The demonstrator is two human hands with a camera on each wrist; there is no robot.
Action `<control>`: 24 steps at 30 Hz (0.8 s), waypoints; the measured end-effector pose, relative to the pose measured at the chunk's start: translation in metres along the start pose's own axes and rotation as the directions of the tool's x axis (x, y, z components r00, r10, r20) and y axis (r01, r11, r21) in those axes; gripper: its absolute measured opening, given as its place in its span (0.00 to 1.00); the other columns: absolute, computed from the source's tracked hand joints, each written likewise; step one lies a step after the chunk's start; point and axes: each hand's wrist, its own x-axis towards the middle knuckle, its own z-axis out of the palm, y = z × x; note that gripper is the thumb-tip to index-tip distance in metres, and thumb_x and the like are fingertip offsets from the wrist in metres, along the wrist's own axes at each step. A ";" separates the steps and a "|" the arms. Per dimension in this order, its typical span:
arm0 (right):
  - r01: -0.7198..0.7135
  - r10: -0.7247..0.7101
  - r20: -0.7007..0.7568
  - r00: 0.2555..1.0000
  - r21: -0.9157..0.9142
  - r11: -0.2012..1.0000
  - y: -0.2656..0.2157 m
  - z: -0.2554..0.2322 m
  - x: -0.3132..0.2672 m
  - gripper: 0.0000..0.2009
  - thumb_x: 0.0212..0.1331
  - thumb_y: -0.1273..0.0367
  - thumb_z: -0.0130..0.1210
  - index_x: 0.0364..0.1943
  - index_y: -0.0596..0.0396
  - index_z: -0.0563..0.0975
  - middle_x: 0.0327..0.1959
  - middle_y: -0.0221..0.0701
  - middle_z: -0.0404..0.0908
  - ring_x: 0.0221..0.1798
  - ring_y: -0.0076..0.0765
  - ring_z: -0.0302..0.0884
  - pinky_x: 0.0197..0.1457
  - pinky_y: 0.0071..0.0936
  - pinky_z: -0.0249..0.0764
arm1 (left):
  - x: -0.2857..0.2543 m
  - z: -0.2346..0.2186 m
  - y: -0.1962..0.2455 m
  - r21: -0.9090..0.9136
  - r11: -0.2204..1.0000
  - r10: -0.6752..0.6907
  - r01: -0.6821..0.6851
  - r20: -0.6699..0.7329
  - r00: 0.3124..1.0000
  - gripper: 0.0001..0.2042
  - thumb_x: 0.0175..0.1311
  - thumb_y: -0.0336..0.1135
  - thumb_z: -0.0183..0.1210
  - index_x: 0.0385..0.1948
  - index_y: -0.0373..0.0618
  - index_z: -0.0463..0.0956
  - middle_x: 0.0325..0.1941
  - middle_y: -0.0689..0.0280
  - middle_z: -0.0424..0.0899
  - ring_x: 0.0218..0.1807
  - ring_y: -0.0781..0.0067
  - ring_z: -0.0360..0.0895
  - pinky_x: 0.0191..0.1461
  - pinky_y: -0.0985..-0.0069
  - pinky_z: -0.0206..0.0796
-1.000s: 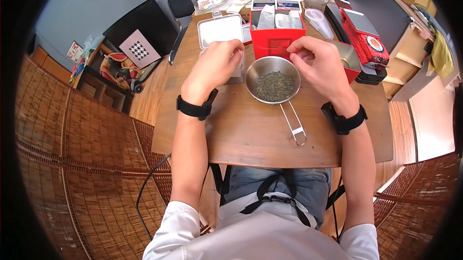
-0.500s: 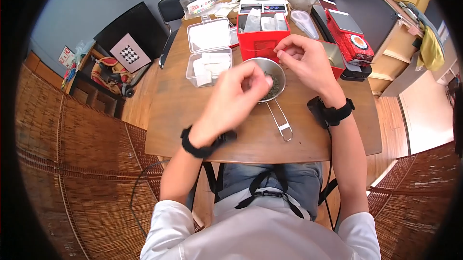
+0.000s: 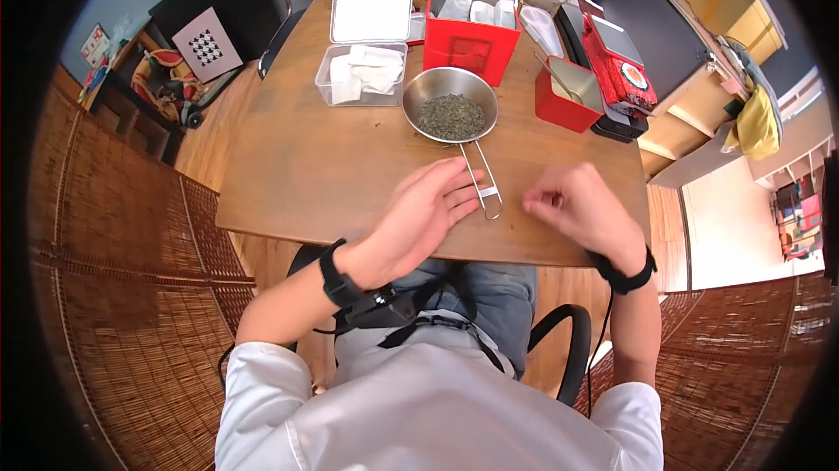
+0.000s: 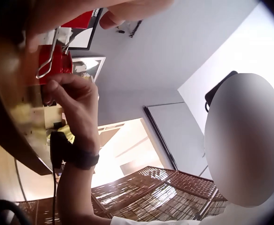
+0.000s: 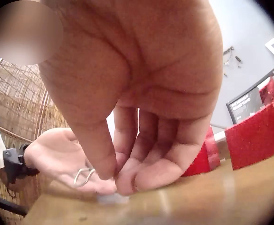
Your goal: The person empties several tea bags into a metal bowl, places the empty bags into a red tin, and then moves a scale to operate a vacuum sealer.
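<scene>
Left hand (image 3: 415, 222) open beside the steel pan (image 3: 437, 86)'s handle (image 3: 489, 192); right hand (image 3: 590, 211) nearby, fingertips together, contents undeterminable. Snagging the handle could spill the dried leaves (image 3: 451, 118).

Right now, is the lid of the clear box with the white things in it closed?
No, the lid stands open behind the clear box, with white things showing inside.

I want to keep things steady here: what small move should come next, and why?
I'd probably close the left hand on the wire handle: its open fingers lie right by it, and neither hand grips the steel cup of dried leaves.
</scene>
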 end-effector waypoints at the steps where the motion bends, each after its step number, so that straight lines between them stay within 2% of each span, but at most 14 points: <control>1: -0.001 0.001 0.002 1.000 0.013 1.000 0.003 0.006 -0.008 0.04 0.53 0.75 0.63 0.32 0.62 0.84 0.28 0.44 0.83 0.30 0.45 0.83 0.37 0.35 0.78 | 0.005 0.002 -0.001 -0.007 1.000 0.005 -0.005 0.000 1.000 0.15 0.77 0.43 0.49 0.54 0.41 0.68 0.64 0.51 0.73 0.66 0.60 0.71 0.70 0.65 0.63; 4: -0.004 0.004 -0.010 1.000 0.025 1.000 0.007 0.020 -0.020 0.04 0.53 0.74 0.65 0.32 0.61 0.85 0.28 0.42 0.83 0.30 0.44 0.83 0.37 0.35 0.78 | 0.016 0.011 -0.003 -0.106 0.993 -0.048 0.052 0.038 0.998 0.16 0.77 0.45 0.49 0.53 0.43 0.69 0.64 0.52 0.74 0.64 0.60 0.73 0.69 0.65 0.63; 6: -0.009 0.009 -0.023 1.000 0.028 1.000 0.008 0.023 -0.023 0.05 0.53 0.74 0.65 0.32 0.62 0.85 0.29 0.42 0.82 0.30 0.43 0.83 0.37 0.35 0.78 | 0.019 0.018 -0.002 -0.104 0.992 -0.072 0.069 -0.032 0.997 0.15 0.78 0.46 0.48 0.52 0.43 0.70 0.57 0.57 0.78 0.57 0.62 0.76 0.63 0.66 0.68; 7: 0.007 -0.006 -0.024 1.000 0.035 0.999 0.008 0.024 -0.024 0.05 0.53 0.74 0.66 0.32 0.62 0.85 0.29 0.39 0.82 0.30 0.39 0.82 0.36 0.32 0.78 | 0.022 0.015 -0.005 -0.104 0.992 -0.072 0.068 -0.030 0.997 0.15 0.78 0.46 0.48 0.52 0.43 0.70 0.57 0.57 0.78 0.57 0.62 0.76 0.63 0.66 0.68; 8: 0.023 -0.022 -0.024 0.999 0.042 0.999 0.008 0.026 -0.024 0.05 0.53 0.74 0.67 0.33 0.62 0.85 0.29 0.37 0.82 0.29 0.35 0.81 0.35 0.30 0.77 | 0.028 0.008 -0.010 -0.110 0.991 -0.078 0.076 -0.021 0.997 0.15 0.78 0.46 0.48 0.52 0.43 0.70 0.51 0.60 0.79 0.52 0.65 0.77 0.59 0.68 0.70; 9: 0.023 -0.022 -0.025 0.999 0.041 0.999 0.008 0.027 -0.023 0.05 0.53 0.74 0.67 0.33 0.62 0.85 0.29 0.37 0.82 0.29 0.35 0.81 0.35 0.30 0.77 | 0.031 0.004 -0.013 -0.116 0.990 -0.085 0.083 -0.013 0.996 0.15 0.78 0.45 0.48 0.51 0.43 0.70 0.46 0.64 0.79 0.47 0.68 0.77 0.54 0.69 0.71; 10: 0.018 -0.017 -0.012 1.000 0.032 0.999 0.008 0.028 -0.022 0.05 0.53 0.74 0.67 0.33 0.62 0.84 0.29 0.38 0.82 0.29 0.35 0.81 0.35 0.30 0.77 | 0.030 0.004 -0.012 -0.115 0.990 -0.085 0.084 -0.012 0.996 0.15 0.78 0.45 0.48 0.51 0.43 0.70 0.46 0.64 0.79 0.47 0.68 0.77 0.54 0.69 0.71; 12: 0.009 -0.009 0.001 1.000 0.022 1.000 0.006 0.029 -0.021 0.05 0.53 0.74 0.67 0.32 0.62 0.84 0.28 0.38 0.82 0.29 0.35 0.81 0.34 0.30 0.77 | 0.028 0.005 -0.011 -0.115 0.990 -0.079 0.076 -0.028 0.996 0.14 0.78 0.45 0.48 0.51 0.43 0.70 0.37 0.69 0.76 0.39 0.73 0.75 0.48 0.71 0.71; 15: -0.042 0.042 0.014 0.999 0.009 0.999 0.004 0.032 -0.017 0.05 0.53 0.73 0.67 0.31 0.62 0.84 0.28 0.39 0.82 0.29 0.37 0.81 0.34 0.31 0.77 | 0.021 0.006 -0.006 -0.073 0.993 -0.099 0.096 -0.034 0.995 0.13 0.78 0.43 0.47 0.50 0.44 0.70 0.36 0.70 0.74 0.37 0.75 0.72 0.47 0.72 0.70; 20: 0.028 -0.025 0.046 0.999 -0.065 0.998 0.005 0.035 -0.011 0.05 0.56 0.75 0.63 0.33 0.62 0.81 0.29 0.43 0.81 0.32 0.48 0.81 0.37 0.37 0.76 | 0.012 0.001 -0.003 -0.077 0.990 -0.121 0.121 0.009 0.993 0.12 0.78 0.42 0.47 0.51 0.44 0.69 0.35 0.70 0.74 0.37 0.75 0.72 0.46 0.73 0.69; 24: 0.083 -0.074 0.063 0.995 -0.156 0.984 0.005 0.039 -0.010 0.04 0.59 0.76 0.59 0.36 0.63 0.78 0.32 0.45 0.80 0.35 0.51 0.79 0.39 0.39 0.75 | 0.005 0.002 -0.002 -0.085 0.986 -0.142 0.142 0.009 0.990 0.13 0.78 0.41 0.47 0.53 0.43 0.69 0.35 0.70 0.73 0.36 0.75 0.71 0.44 0.74 0.69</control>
